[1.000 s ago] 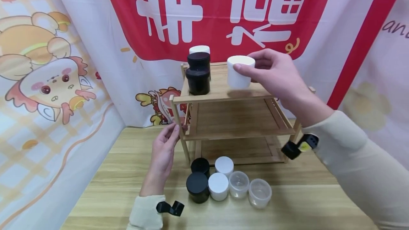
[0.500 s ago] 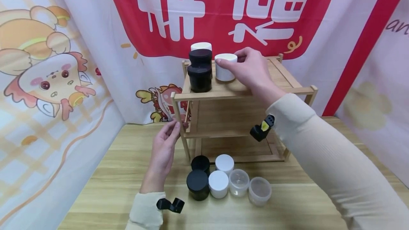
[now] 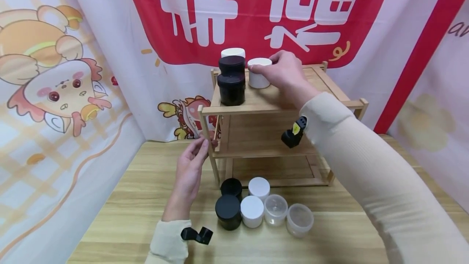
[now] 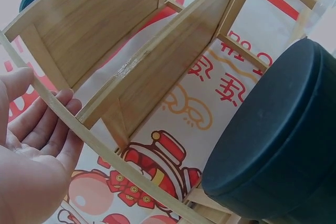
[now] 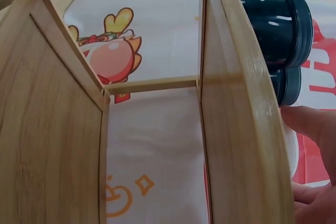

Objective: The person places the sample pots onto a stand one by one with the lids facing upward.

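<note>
A white round jar [image 3: 259, 79] stands on the top shelf of a three-tier wooden rack [image 3: 271, 135], just right of the black jars there. My right hand [image 3: 287, 75] holds it between thumb and fingers, reaching in from the right; in the right wrist view the shelf edge covers most of the jar. My left hand [image 3: 188, 170] grips the rack's front left post, the thumb on one side and the curled fingers [image 4: 44, 124] on the other. On the top shelf, a black jar [image 3: 232, 91] is at the front left, with another black jar and a white one behind it.
In front of the rack on the wooden table [image 3: 146, 199] stand two black jars [image 3: 228, 212], two white-lidded jars [image 3: 252, 212] and two clear tubs [image 3: 299, 220]. A printed cloth [image 3: 264, 7] hangs close behind the rack.
My right hand has carried the white jar left and back across the top shelf and lowered it beside the black jars. The left hand has kept its grip on the post.
</note>
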Demonstrator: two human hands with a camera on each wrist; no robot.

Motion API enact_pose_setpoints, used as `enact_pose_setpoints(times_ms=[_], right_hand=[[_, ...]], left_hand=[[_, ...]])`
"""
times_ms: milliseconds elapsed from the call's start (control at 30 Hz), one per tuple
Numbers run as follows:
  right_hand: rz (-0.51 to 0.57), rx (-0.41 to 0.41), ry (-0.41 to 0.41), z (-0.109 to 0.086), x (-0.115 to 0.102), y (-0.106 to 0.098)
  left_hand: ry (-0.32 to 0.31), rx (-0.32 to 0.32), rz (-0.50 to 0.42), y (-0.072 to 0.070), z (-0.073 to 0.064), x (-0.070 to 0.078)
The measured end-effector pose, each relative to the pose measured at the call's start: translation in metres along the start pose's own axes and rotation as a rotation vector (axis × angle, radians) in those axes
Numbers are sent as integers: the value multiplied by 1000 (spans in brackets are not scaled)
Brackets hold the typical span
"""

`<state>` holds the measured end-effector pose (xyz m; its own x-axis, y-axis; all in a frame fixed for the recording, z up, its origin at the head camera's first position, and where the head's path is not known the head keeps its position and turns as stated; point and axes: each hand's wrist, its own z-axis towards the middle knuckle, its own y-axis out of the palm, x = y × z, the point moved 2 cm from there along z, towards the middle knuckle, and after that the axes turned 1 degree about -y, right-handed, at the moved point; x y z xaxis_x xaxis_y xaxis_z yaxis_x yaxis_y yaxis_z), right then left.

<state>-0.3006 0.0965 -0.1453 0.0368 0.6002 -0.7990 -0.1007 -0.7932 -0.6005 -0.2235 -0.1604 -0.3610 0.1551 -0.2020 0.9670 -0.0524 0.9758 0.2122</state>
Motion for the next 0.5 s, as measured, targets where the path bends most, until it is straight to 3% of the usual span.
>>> enact_pose_setpoints(times_ms=[500], right_hand=[[20,-24,85,22,-8,1]], left_hand=[[-18,-7,13,0,-1,2]])
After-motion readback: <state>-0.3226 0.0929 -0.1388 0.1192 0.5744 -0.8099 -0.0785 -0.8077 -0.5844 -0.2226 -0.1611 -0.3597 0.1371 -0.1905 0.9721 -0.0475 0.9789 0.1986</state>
